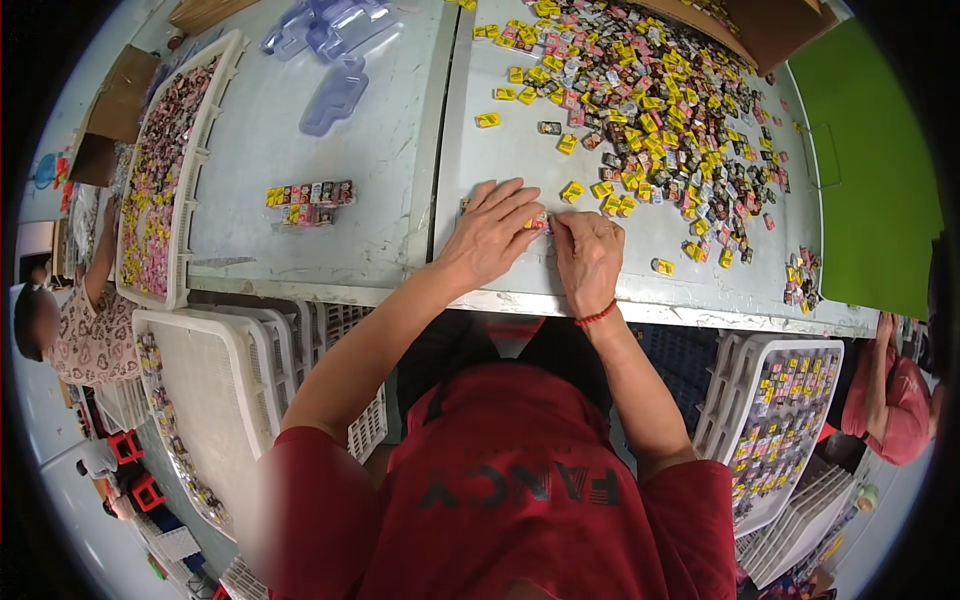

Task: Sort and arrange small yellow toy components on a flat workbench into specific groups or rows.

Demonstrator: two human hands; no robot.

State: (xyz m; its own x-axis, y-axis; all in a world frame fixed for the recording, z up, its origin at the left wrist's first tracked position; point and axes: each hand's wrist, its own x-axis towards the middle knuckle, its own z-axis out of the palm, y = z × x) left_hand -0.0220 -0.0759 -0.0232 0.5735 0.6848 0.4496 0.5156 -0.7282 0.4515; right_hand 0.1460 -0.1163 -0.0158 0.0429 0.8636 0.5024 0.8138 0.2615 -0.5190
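My left hand (492, 232) lies near the table's front edge, its fingers curved over a short row of small coloured packs (537, 221). Only the right end of that row, pink and yellow, shows; the rest is under the fingers. At this end my right hand (590, 252), with a red bead bracelet at the wrist, has thumb and fingers pinched together. What it pinches is hidden. Beyond both hands spreads a large loose pile of tiny yellow, pink and black packs (650, 120). Left of my hands sit two neat rows of packs (310, 195).
Clear plastic trays (335, 95) lie at the far left of the table (390, 230). A white crate of packs (185, 180) stands left; a cardboard box (720, 30) is at the back. Stacked crates (790, 350) flank me, a green board (870, 150) stands right, and other people are nearby.
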